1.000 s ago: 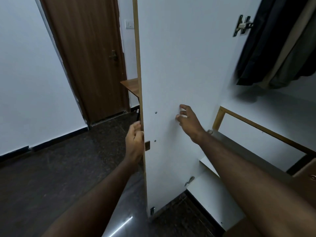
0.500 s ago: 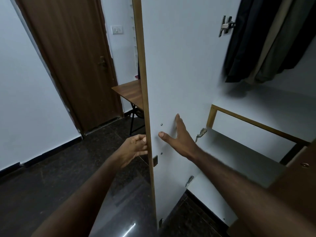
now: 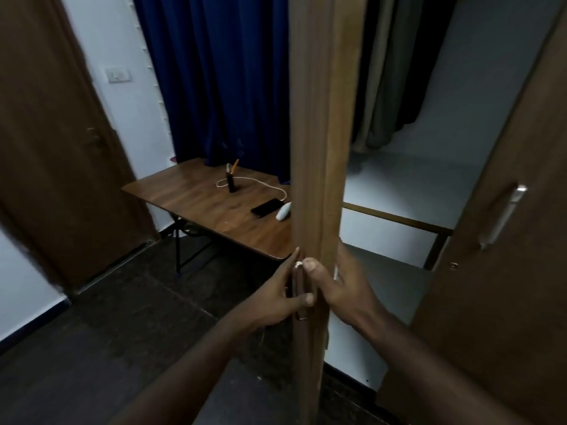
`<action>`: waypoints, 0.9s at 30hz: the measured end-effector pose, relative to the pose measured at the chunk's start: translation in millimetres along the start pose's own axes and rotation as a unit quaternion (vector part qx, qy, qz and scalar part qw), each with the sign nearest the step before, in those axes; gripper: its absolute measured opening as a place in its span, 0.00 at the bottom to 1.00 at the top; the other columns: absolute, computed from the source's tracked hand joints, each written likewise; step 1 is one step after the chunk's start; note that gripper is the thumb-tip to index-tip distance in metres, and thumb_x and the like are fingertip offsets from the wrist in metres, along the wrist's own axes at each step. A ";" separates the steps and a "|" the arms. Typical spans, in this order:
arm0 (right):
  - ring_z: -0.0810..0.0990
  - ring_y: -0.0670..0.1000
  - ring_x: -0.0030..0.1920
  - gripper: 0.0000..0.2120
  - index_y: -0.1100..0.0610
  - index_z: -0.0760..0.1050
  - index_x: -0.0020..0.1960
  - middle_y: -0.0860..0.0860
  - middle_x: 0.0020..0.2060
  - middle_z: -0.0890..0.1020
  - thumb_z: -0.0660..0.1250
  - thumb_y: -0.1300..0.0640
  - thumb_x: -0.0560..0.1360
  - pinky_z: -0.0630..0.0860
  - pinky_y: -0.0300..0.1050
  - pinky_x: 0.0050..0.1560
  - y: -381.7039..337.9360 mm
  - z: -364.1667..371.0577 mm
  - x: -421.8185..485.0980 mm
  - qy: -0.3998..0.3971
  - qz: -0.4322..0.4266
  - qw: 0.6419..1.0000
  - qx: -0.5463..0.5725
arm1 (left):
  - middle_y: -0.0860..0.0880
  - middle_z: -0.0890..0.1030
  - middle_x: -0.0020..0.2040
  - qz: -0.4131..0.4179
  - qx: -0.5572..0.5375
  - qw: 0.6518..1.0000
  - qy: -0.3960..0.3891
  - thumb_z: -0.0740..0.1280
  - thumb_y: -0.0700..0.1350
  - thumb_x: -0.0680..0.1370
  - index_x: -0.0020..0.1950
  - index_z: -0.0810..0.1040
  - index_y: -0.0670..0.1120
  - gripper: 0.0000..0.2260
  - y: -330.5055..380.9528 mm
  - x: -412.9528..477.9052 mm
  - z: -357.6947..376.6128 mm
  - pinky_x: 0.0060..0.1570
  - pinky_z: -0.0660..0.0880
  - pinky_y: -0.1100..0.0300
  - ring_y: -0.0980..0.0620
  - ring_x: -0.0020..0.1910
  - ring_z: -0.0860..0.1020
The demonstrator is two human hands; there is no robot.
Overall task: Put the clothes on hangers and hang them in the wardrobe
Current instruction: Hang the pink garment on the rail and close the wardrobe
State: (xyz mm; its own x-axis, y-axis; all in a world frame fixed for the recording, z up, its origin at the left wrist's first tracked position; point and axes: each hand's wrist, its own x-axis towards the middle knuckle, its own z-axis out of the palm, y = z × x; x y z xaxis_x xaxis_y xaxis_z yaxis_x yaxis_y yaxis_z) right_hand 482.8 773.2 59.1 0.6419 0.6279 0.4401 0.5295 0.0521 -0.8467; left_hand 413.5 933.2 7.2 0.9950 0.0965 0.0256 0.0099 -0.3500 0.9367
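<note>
Wardrobe, left door, brown wood-grain panel (image 3: 316,148): edge-on to you, part-way swung. Your left hand (image 3: 277,297) has its fingers curled round the slim metal handle (image 3: 298,289) on the outer face. Your right hand (image 3: 340,283) wraps the door's edge, thumb in front, fingers behind it.

Clothes, dark and olive garments (image 3: 386,75): hanging inside the white wardrobe interior (image 3: 429,179). Hangers hidden.

Right door, brown with steel handle (image 3: 503,216): ajar.

Progress, judged: hanging looks done; no loose clothes in view; closing the doors seems to remain.
</note>
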 end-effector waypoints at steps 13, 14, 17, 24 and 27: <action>0.83 0.44 0.43 0.12 0.52 0.82 0.50 0.47 0.41 0.85 0.70 0.45 0.75 0.82 0.53 0.42 17.0 -141.8 -13.3 0.291 0.088 0.942 -0.143 | 0.46 0.38 0.79 0.330 0.352 0.863 0.147 0.68 0.55 0.77 0.79 0.44 0.56 0.40 117.8 129.6 84.7 0.75 0.50 0.46 0.49 0.78 0.38; 0.83 0.44 0.48 0.14 0.51 0.81 0.55 0.47 0.46 0.85 0.71 0.45 0.74 0.82 0.54 0.48 18.7 -148.3 -11.0 0.312 0.087 0.923 -0.209 | 0.44 0.38 0.79 0.351 0.402 0.832 0.150 0.70 0.53 0.76 0.79 0.44 0.55 0.42 131.6 140.4 85.3 0.75 0.49 0.44 0.47 0.78 0.37; 0.67 0.50 0.71 0.37 0.51 0.65 0.74 0.51 0.71 0.71 0.74 0.44 0.70 0.66 0.55 0.71 15.5 -165.7 2.6 0.358 0.086 0.841 -0.396 | 0.43 0.34 0.77 0.347 0.508 0.775 0.146 0.73 0.56 0.72 0.78 0.37 0.54 0.50 162.5 164.9 86.6 0.75 0.45 0.38 0.42 0.77 0.34; 0.37 0.56 0.78 0.59 0.50 0.35 0.79 0.54 0.79 0.38 0.75 0.40 0.67 0.41 0.64 0.76 6.9 -209.1 38.6 0.273 0.098 0.758 -0.584 | 0.39 0.29 0.75 0.285 0.582 0.749 0.139 0.74 0.58 0.69 0.77 0.30 0.51 0.57 179.1 196.8 102.0 0.73 0.45 0.32 0.37 0.75 0.31; 0.34 0.59 0.78 0.60 0.55 0.37 0.79 0.57 0.78 0.36 0.75 0.39 0.66 0.39 0.67 0.74 7.6 -219.5 56.1 0.220 0.068 0.692 -0.684 | 0.40 0.29 0.75 0.269 0.583 0.753 0.145 0.75 0.58 0.69 0.76 0.29 0.50 0.58 183.4 212.3 108.7 0.72 0.46 0.32 0.37 0.76 0.32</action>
State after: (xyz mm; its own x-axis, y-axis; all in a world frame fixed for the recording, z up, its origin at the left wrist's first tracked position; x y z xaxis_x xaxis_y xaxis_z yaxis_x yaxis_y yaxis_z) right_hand 644.6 638.3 143.0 0.6846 0.2416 0.6878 0.2835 -0.9575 0.0542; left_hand 637.3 788.2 146.5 0.8244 -0.2106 0.5253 -0.1368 -0.9748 -0.1761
